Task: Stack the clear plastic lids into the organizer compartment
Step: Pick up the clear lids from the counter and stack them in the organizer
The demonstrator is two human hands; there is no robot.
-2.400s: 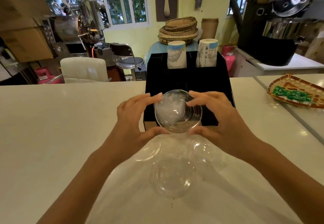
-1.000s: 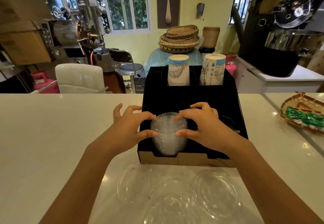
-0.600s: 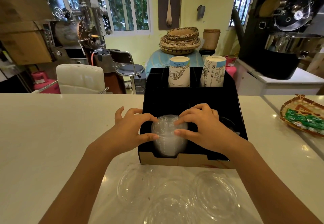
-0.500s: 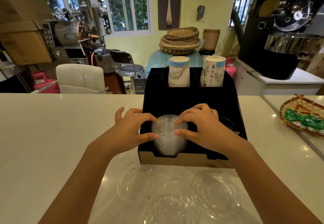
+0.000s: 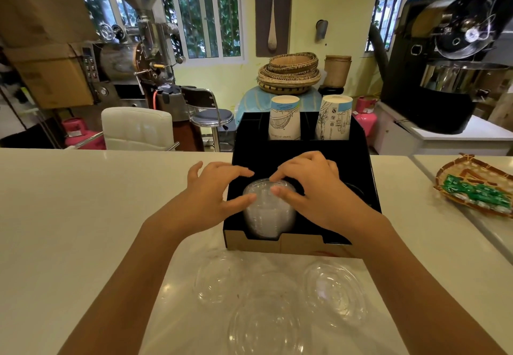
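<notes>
White desk [image 5: 83, 215] in a café-type room, coffee roasters and woven baskets sitting in the background. Black organizer [image 5: 302, 160] standing on the desk, two paper cup stacks [image 5: 284, 121] sticking up at its far end. Stack of clear lids [image 5: 268, 215] sitting upright in the near-left compartment, behind the notch in the front wall. Left hand [image 5: 213, 196] is resting against the stack's left side, thumb touching the upper left edge, forefinger stretching over the top rim. Right hand [image 5: 311, 190] is covering the stack's right side, its fingers [image 5: 280, 192] pressing on the top of the stack, thumb on the near face. Both hands are curling loosely around the stack, partly spread, gripping it from both sides. More loose lids [image 5: 333, 290] lying flat on the desk near of the organizer, below both wrists, well apart from the fingers. Woven tray [image 5: 472, 185] holding green packets sitting far right of the right hand.
</notes>
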